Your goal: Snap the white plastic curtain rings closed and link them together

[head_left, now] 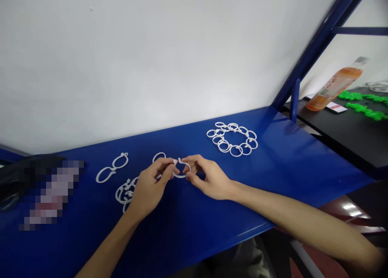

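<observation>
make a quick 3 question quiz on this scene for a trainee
1. True or false: the left hand and the right hand both touch the white plastic ring.
2. Does the circular cluster of rings lie to the left or to the right of the hands?
3. What colour is the liquid in the plastic bottle?

Key: 1 true; 2 right; 3 orange
</observation>
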A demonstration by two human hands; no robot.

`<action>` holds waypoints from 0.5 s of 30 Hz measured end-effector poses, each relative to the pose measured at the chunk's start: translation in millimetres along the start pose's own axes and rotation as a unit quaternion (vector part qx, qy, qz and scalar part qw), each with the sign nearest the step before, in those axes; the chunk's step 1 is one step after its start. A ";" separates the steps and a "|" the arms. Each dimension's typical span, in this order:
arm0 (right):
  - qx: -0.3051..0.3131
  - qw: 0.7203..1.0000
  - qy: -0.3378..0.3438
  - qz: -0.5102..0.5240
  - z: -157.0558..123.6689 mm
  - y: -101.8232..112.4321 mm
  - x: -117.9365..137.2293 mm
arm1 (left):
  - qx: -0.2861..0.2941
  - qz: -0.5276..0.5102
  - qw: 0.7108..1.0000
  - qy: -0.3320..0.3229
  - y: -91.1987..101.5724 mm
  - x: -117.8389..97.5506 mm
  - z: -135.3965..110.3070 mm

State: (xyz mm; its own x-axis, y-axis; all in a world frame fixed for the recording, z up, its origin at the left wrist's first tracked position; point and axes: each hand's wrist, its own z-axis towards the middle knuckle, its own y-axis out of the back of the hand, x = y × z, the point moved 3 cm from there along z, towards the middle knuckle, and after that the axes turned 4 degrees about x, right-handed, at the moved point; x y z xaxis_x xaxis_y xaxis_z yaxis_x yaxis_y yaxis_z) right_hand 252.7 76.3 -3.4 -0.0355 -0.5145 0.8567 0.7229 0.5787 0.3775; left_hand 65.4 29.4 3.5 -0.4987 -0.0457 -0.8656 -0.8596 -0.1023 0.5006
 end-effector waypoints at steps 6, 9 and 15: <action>-0.019 1.000 -0.018 -0.010 1.4 4.1 0.0 | 0.022 -0.010 0.999 -0.040 -8.3 1.2 -2.2; 0.001 0.999 0.008 -0.046 0.6 6.1 2.9 | 0.034 0.006 0.998 -0.058 -8.6 0.3 -1.6; 0.080 0.990 0.086 -0.076 -4.2 10.0 5.7 | 0.031 0.050 0.994 -0.087 -6.7 -6.6 -3.8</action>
State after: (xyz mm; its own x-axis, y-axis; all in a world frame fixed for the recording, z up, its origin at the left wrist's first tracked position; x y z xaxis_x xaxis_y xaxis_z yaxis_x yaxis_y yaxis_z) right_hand 262.6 76.5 3.8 -0.0077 -0.6963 0.7177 0.5987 0.5717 0.5610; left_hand 74.9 26.6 5.7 -0.5888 0.1203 -0.7993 -0.8075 -0.0432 0.5883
